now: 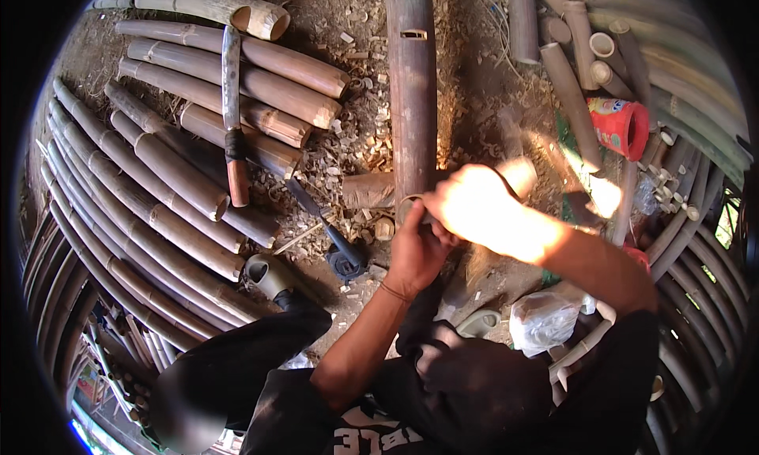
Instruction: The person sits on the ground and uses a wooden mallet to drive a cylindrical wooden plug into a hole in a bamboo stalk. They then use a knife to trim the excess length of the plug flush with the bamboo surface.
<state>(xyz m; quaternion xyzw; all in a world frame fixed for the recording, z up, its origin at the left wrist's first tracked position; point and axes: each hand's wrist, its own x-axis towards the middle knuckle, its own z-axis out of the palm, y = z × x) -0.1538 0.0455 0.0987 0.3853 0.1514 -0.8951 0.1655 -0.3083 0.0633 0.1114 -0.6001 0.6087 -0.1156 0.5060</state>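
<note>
A thick brown bamboo pole (413, 83) runs toward me, with a short slot cut through its upper side. Both hands meet at its open near end. My left hand (421, 253) is closed there, its thumb by the rim. Close against it, my right hand (482, 210) is closed too, its back bleached by bright sunlight. What the fingers grip is hidden. To the left, a machete (231, 91) with a brown wooden handle rests across cut bamboo lengths (261, 83). A dark-handled blade (322, 216) lies nearer the pole.
Long bamboo poles (142, 218) are stacked on my left. Wood chips (360, 131) litter the ground. On the right are a red container (621, 129), short bamboo pieces (605, 60) and a clear plastic bag (545, 320). A dark round object (345, 261) lies near my shoe (273, 275).
</note>
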